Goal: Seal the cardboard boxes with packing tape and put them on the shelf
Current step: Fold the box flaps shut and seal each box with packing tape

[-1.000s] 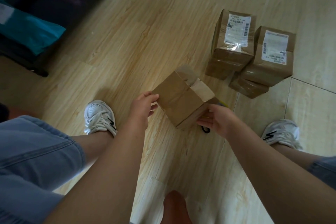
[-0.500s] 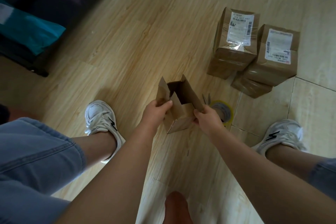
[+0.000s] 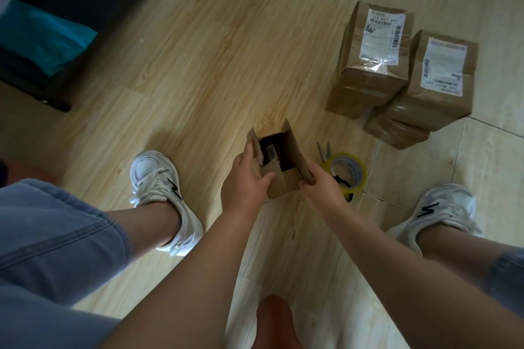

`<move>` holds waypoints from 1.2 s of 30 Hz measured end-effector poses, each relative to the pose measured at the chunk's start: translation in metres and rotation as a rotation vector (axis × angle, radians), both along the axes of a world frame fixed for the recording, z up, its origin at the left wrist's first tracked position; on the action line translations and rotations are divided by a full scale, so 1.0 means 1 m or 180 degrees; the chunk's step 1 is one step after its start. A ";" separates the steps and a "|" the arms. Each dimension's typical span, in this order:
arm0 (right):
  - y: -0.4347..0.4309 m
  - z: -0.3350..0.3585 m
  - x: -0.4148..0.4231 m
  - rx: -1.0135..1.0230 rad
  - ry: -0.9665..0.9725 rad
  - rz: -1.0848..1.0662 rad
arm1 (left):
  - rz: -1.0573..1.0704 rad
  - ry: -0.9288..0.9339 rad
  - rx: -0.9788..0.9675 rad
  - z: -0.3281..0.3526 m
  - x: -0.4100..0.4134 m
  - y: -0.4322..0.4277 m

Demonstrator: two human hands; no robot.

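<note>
The open box sits on the floor betw. your feet, near centre, flaps up, something dark inside. It's small, thin corrugated card: prob. light, stiff in the walls, but the flaps will bend & tear easily, and the left flap's edge looks ragged. Your left hand grips the left flap, thumb laid on the near side. Your right hand pinches the near end of the right flap. Hold it by walls/corners, not flap tips, & press flaps flat before taping. The tape roll lies just right of the box, w/ the scissors just beyond it. The sealed boxes are stacked far right, glossy w/ tape, so maybe slick.
</note>
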State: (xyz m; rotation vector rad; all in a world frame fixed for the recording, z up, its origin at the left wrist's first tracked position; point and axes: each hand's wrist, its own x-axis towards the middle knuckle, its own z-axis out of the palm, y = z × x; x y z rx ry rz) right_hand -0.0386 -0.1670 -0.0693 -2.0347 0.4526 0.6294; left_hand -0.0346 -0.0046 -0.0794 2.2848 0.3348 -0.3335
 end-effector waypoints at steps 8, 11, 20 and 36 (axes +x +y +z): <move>-0.003 0.003 -0.003 -0.0405 -0.0127 0.0565 | -0.0786 -0.0384 0.0930 -0.003 -0.008 0.009; -0.003 0.007 -0.001 -0.0808 -0.0174 0.0856 | -0.0820 -0.0440 0.0836 0.001 -0.004 0.007; -0.004 0.007 0.004 -0.0843 -0.0171 0.0973 | -0.0895 0.0030 0.0488 0.010 0.031 0.017; -0.005 0.000 0.004 -0.0526 -0.0225 0.1271 | -0.0796 0.0278 0.0454 0.003 0.014 0.013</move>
